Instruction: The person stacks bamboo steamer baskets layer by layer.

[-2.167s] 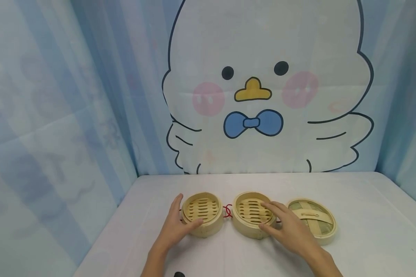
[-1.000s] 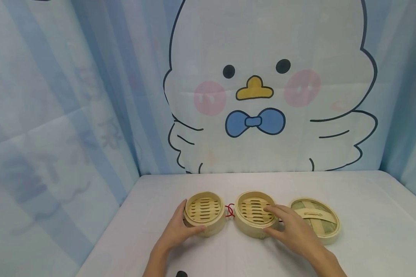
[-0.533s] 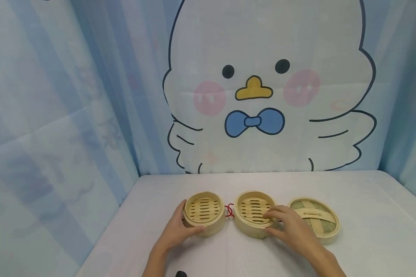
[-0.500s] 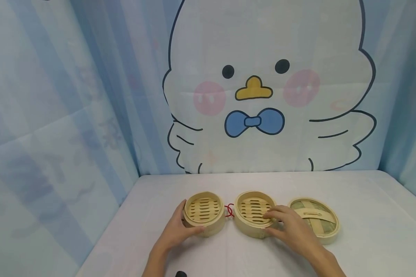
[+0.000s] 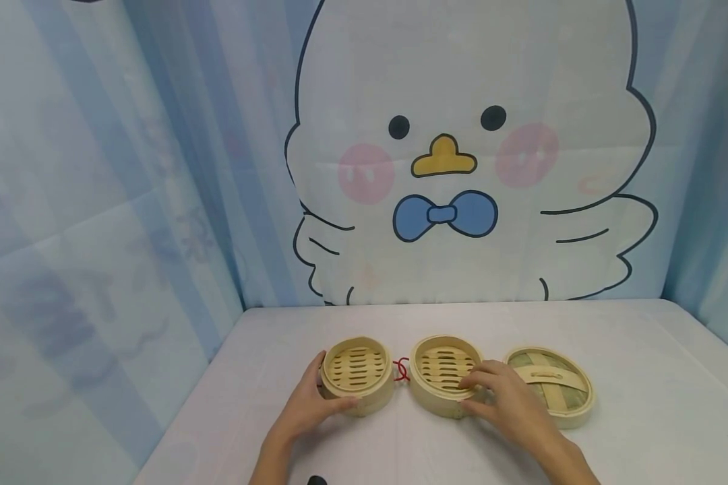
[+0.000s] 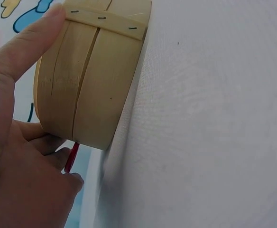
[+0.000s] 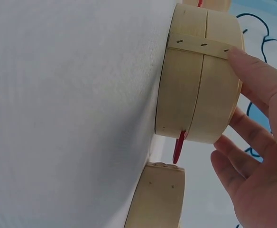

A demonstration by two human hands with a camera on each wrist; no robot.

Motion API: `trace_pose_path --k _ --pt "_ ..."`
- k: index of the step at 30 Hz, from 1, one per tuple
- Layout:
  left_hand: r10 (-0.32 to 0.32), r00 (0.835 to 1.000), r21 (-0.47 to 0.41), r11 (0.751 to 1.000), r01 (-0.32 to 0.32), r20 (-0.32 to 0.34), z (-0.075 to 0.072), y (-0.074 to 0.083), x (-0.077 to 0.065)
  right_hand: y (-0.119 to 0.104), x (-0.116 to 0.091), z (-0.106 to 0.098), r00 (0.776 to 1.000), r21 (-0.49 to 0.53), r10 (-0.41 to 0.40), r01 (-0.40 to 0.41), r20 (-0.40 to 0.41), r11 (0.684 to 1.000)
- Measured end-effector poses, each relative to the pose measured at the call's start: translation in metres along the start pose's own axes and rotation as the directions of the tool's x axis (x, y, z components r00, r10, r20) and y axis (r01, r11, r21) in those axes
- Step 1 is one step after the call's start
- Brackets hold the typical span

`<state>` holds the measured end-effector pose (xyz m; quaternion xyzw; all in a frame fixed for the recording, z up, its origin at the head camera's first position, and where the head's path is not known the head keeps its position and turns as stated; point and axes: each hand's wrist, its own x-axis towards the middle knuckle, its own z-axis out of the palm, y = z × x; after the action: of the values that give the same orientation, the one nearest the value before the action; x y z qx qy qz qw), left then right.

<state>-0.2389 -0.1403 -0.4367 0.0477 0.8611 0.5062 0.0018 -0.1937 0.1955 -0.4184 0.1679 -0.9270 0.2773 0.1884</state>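
Observation:
Two round bamboo steamer baskets with slotted bottoms stand side by side on the table. My left hand (image 5: pixel 308 407) grips the left steamer basket (image 5: pixel 373 401), its thumb on the front wall and fingers round the left side. At the middle steamer basket (image 5: pixel 426 402), my right hand (image 5: pixel 512 411) holds the right front edge, thumb outside and a fingertip over the rim. The right wrist view shows that thumb on the stapled strip of the basket wall (image 7: pixel 190 90). Part of the left hand's fingers is hidden behind the left basket wall (image 6: pixel 96 80).
A woven bamboo lid (image 5: pixel 549 376) with a strap handle lies right of the right hand. Red cord (image 5: pixel 401 369) links the two baskets. A small black object (image 5: pixel 317 480) shows at the front edge of view. Behind the white table (image 5: pixel 655 404) hangs a cartoon-printed curtain (image 5: pixel 449 269).
Since the oldest frame, my left fingers have closed in round the left basket. My right fingers have drawn back from over the middle basket and curled at its rim. The baskets stay in place.

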Motion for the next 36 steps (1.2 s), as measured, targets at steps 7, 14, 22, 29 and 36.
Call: trace_pose_path --k 7,14,22,29,36 --pt "-0.018 1.000 0.002 1.000 0.018 -0.007 0.001 -0.001 0.000 0.000 0.000 0.000 1.000 -0.015 -0.014 0.014 0.003 1.000" --pt "-0.029 1.000 0.001 1.000 0.029 -0.004 -0.001 -0.001 -0.001 0.001 0.000 0.003 0.999 -0.002 -0.038 0.038 -0.026 0.999" --pt "-0.030 1.000 0.006 1.000 0.030 -0.005 -0.002 0.000 -0.001 0.002 0.000 0.006 0.995 0.006 -0.080 0.080 -0.065 0.997" --pt "-0.033 0.999 0.005 0.999 0.033 -0.004 -0.003 -0.001 0.000 0.002 0.001 0.010 0.981 0.000 -0.150 0.152 -0.125 0.988" --pt "-0.030 1.000 0.017 0.999 0.030 0.001 -0.003 -0.002 0.000 0.004 0.001 0.013 0.953 -0.009 -0.228 0.231 -0.198 0.973"
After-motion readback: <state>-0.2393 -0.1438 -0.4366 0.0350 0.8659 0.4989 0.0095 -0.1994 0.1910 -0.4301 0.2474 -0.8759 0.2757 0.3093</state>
